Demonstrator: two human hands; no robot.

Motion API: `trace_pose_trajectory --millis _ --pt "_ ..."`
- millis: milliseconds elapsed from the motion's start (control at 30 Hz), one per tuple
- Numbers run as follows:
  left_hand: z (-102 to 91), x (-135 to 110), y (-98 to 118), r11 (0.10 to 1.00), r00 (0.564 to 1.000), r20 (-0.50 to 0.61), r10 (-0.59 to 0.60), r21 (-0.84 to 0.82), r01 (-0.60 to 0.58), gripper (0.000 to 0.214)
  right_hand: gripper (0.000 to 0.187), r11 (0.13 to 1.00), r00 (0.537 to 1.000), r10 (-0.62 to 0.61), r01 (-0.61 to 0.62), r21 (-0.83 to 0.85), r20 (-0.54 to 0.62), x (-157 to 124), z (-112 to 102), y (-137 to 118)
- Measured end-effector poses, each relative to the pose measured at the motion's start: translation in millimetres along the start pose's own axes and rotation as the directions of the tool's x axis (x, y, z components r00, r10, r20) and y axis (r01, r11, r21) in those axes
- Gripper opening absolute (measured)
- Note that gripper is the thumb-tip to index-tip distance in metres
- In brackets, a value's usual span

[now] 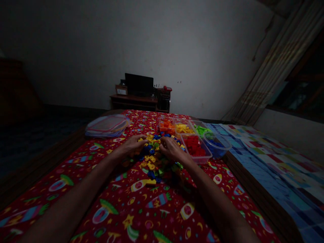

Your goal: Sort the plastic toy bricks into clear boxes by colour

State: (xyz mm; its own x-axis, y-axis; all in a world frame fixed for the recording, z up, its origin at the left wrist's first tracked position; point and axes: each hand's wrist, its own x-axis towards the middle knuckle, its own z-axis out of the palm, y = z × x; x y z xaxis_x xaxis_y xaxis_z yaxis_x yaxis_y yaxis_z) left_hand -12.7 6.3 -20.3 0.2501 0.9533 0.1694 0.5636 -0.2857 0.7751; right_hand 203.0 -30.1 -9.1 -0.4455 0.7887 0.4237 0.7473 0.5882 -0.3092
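A mixed pile of plastic toy bricks [151,158], mostly yellow and blue with some green and orange, lies on the red patterned cloth. My left hand [135,144] is at the pile's left side, fingers bent together among yellow bricks; whatever is between them is too small to make out. Across from it, my right hand [170,148] has its fingers curled in over the pile's right side, and their hold is hidden. A single yellow brick [151,182] rests at the near end of the pile.
Right of the pile stand clear tubs of sorted bricks: orange [166,126], yellow [184,129], green [202,130], red [194,146] and blue [215,145]. Stacked clear lids [107,125] lie at the left. A bed [273,162] adjoins the right side; a monitor [139,85] stands behind.
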Motion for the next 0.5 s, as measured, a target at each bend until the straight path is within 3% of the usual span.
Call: trace_pose_trajectory --millis 100,200,333,500 --pt "4.9 -8 10 0.989 0.986 0.164 0.006 -0.144 0.018 0.046 0.018 0.989 0.997 0.073 -0.067 0.134 -0.040 5 1 1" --pt "15.0 -12 17 0.971 0.974 0.219 0.055 -0.239 -0.001 0.048 0.030 0.963 0.998 0.058 -0.048 0.264 -0.030 6 6 -2" --pt "32.8 -9 15 0.923 0.987 0.161 0.026 -0.384 0.039 0.054 0.037 0.955 0.997 -0.067 0.054 0.291 0.034 1 11 -8" --pt "45.2 -6 15 0.853 0.993 0.095 -0.072 -0.510 0.111 0.059 0.036 0.966 0.999 -0.043 0.034 0.258 0.031 -1 9 -10"
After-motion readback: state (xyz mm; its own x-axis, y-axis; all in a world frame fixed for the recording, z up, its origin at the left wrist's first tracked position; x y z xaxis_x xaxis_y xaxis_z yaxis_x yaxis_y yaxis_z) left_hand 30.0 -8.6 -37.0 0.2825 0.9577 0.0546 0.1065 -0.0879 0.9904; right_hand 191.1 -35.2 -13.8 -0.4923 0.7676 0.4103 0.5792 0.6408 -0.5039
